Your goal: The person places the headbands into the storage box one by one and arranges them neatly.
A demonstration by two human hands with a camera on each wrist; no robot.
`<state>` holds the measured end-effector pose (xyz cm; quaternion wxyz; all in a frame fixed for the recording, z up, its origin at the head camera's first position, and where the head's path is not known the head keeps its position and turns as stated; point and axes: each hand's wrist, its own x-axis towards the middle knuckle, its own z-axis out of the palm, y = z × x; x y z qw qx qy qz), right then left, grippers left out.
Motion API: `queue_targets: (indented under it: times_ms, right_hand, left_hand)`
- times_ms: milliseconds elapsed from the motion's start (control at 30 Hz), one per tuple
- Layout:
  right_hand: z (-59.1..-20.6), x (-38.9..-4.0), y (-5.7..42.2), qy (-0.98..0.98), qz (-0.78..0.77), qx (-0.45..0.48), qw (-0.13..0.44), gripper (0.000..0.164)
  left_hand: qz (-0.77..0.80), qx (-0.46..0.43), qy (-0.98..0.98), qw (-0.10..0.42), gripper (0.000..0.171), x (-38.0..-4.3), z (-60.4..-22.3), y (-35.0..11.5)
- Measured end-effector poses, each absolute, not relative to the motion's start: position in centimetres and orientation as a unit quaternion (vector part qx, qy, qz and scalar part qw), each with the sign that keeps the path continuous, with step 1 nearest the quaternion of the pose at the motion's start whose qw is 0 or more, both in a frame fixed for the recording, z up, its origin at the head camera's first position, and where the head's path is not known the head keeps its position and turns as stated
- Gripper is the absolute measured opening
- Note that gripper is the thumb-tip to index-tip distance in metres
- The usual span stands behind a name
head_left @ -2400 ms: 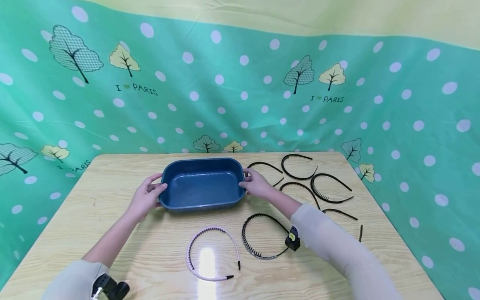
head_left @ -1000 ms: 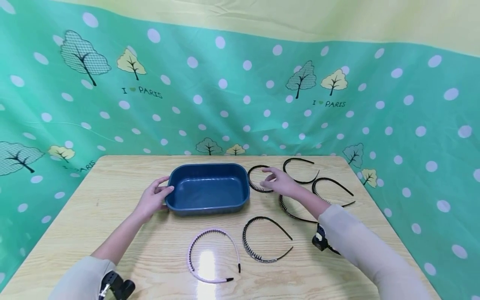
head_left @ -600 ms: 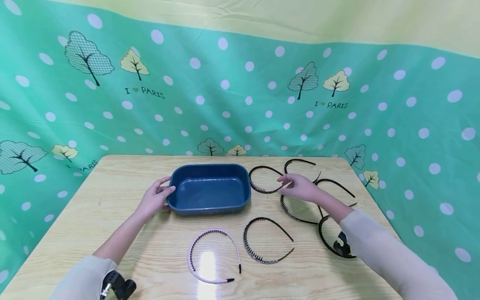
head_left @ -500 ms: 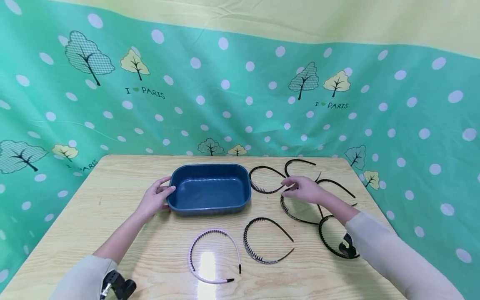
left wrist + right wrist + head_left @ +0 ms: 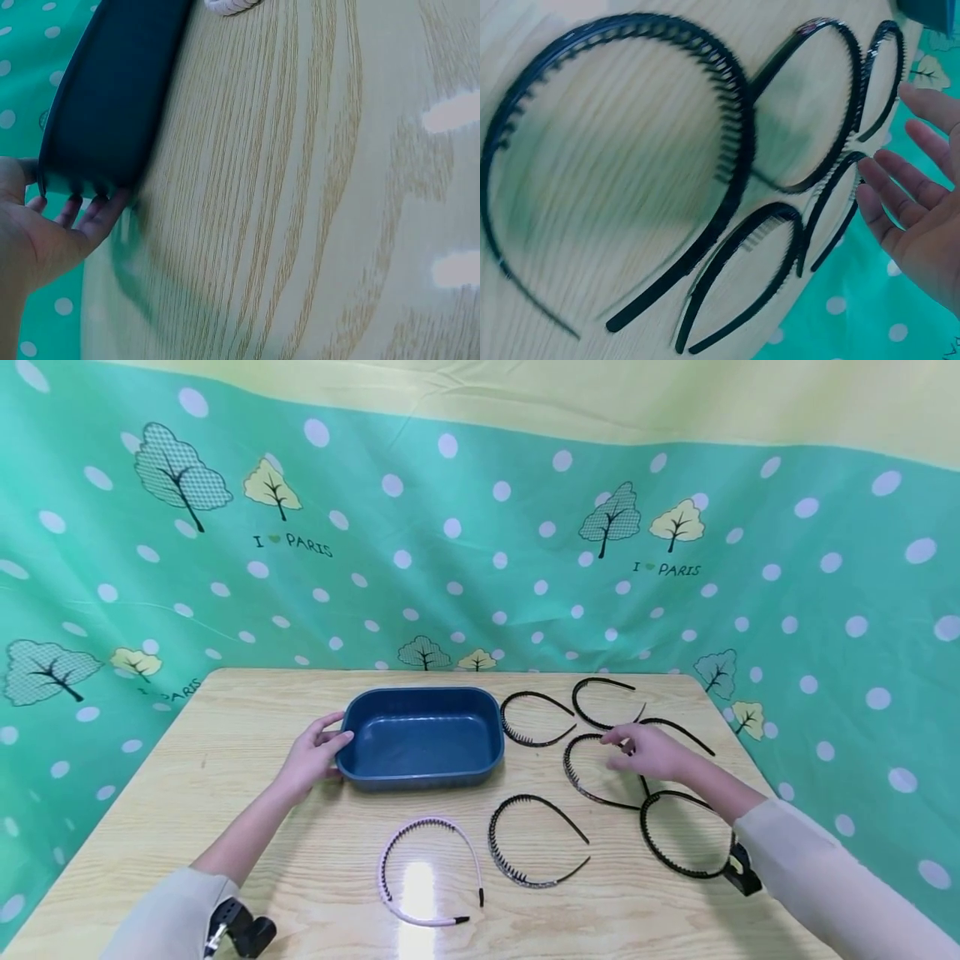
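Observation:
My left hand [image 5: 309, 756] grips the left end of a dark blue plastic basin [image 5: 423, 750], thumb over its rim. In the left wrist view the fingers of that hand [image 5: 56, 244] curl against the end wall of the basin [image 5: 112, 90]. My right hand [image 5: 651, 753] is held over the right side of the table, fingers loosely spread and holding nothing. Below it lies a black toothed headband [image 5: 567, 768], partly covered by the hand. A second black headband [image 5: 678, 727] is partly hidden behind it. In the right wrist view the right hand [image 5: 919, 202] overlaps the headbands' far edge.
More black headbands lie to the right: one beside the basin [image 5: 505, 718], one at the back [image 5: 575, 697] and one near the right sleeve [image 5: 647, 831]. In front are a glittery black headband [image 5: 492, 835] and a lilac headband [image 5: 381, 868]. A patterned green cloth [image 5: 480, 527] hangs behind the table.
My right hand has let go of the basin's right end and moved right over the headbands. The left hand has kept its grip, and the basin has barely shifted.

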<state>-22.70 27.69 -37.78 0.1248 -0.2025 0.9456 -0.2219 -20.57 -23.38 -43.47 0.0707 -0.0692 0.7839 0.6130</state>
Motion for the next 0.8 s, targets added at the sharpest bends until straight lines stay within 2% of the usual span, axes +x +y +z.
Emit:
queue_targets:
  times_ms: [200, 567, 800]
  right_hand:
    - [-38.0, -22.3, 29.0, 0.951, -0.165, -0.239, 0.108, 0.042]
    - [-38.4, -21.3, 30.8, 0.957, -0.137, -0.214, 0.141, 0.043]
    - [-38.7, -20.8, 31.6, 0.957, -0.131, -0.223, 0.131, 0.043]
  left_hand:
    - [0.612, -0.074, 0.784, 0.067, 0.062, -20.5, -43.6, -23.4]
    - [0.626, -0.072, 0.774, 0.064, 0.061, -20.2, -43.3, -23.3]
    - [0.633, -0.076, 0.768, 0.067, 0.061, -20.2, -43.4, -23.3]
